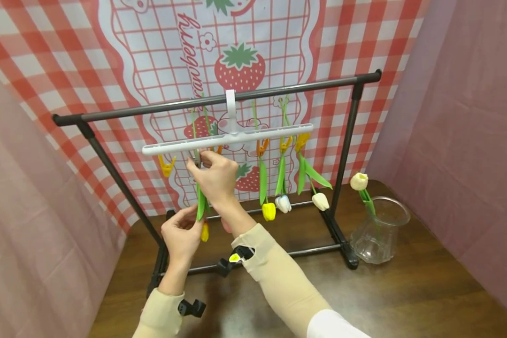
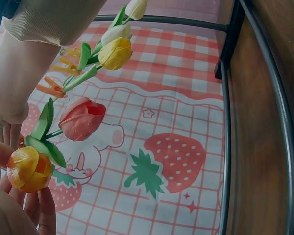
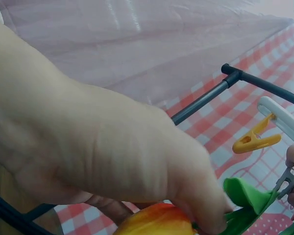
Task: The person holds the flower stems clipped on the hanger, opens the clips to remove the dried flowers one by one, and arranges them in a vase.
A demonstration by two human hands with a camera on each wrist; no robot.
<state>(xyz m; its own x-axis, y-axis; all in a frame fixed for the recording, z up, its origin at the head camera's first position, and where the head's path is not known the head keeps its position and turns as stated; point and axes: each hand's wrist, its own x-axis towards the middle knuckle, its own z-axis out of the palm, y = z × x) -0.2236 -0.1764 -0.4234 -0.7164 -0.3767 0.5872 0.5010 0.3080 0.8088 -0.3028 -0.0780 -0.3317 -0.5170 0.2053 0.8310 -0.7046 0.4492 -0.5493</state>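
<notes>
My left hand holds an orange-yellow tulip by its green leaves and stem, just above the bloom, which hangs downward. My right hand pinches a grey clip under the left part of a white hanger; the tulip's stem runs up to this clip. Left of it, a yellow clip on the hanger holds nothing. A pink-red tulip hangs close by, mostly hidden behind my right arm in the head view. Farther right, a yellow tulip and two white ones hang from orange and yellow clips.
The hanger hooks over the bar of a black rack standing on a brown wooden table. At right stands a clear glass vase with a cream tulip in it. A checked strawberry cloth hangs behind.
</notes>
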